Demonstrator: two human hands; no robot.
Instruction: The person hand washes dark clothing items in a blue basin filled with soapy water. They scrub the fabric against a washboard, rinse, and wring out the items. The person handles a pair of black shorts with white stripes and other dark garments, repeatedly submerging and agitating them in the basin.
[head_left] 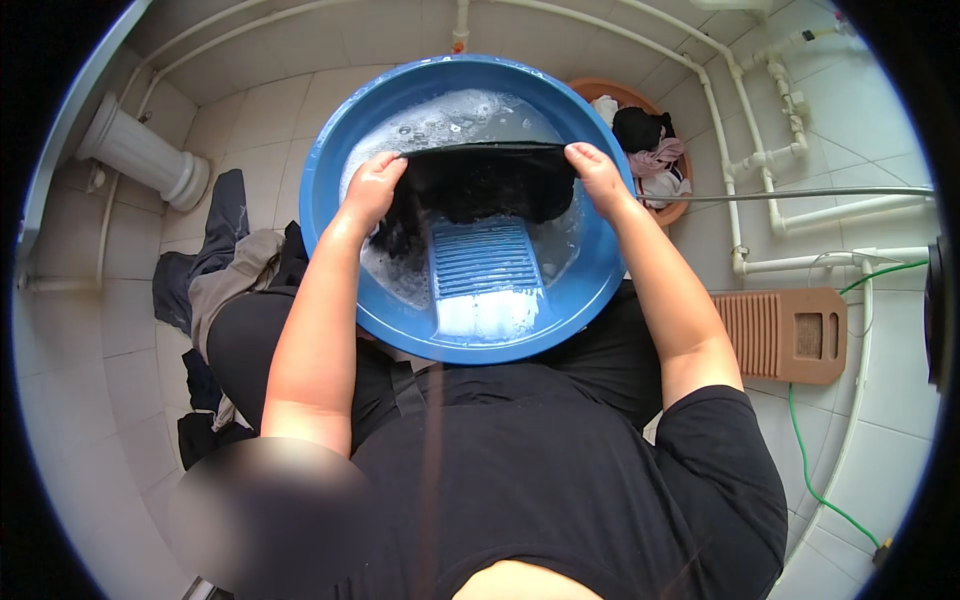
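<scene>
With left hand (373,190) and right hand (596,175) well apart, gripping black cloth (480,190) over blue basin (602,272)

Pinched near one end of the upper edge by the left hand, near the other end by the right. Stretched between both, nearly straight along the top. Hangs below that line inside the basin, reaching lower at the left, beside the left hand, and meeting, in view, the upper end of a ridged blue washboard (483,255). Cannot tell how much is under water. Looks deep black and limp, with a narrow band along the top and a slack, rounded lower outline at the right. Surrounded by cloudy water and white suds (460,108), plentiful beyond the cloth.

Seen farther out: right of the rim, an orange basin (597,84) of white, black and pink laundry (655,158); lower right, a brown washboard (790,335) and green hose (800,450); at left, grey and dark clothes (240,270) on tiles.
</scene>
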